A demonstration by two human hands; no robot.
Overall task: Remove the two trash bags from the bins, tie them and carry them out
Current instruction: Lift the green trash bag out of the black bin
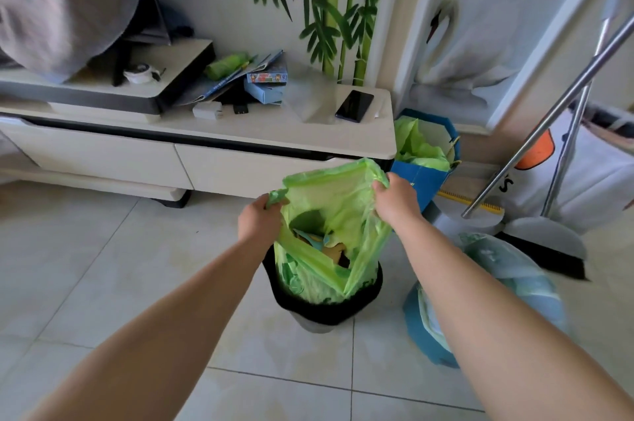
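The left hand (258, 220) is clenched on the left edge of the green trash bag (331, 235), with a bunched bit of plastic poking out above its knuckles. The right hand (394, 199) is closed on the bag's right edge, slightly higher and farther from the camera. Between the two hands the mouth of the bag is stretched open and lifted, its far rim standing up above both fists, so the scraps of rubbish inside show. The lower part of the bag sits inside the round bin (326, 307), which has a dark rim and stands on the tiled floor (103, 266) directly below the hands.

Just right of the bin, beneath the right forearm, a pale bluish bag (514, 269) lies on the floor. Farther back, beside the end of the white surface (274, 132), a blue paper bag (425, 177) holds more green plastic. A phone (354, 105) rests near that end of the surface.
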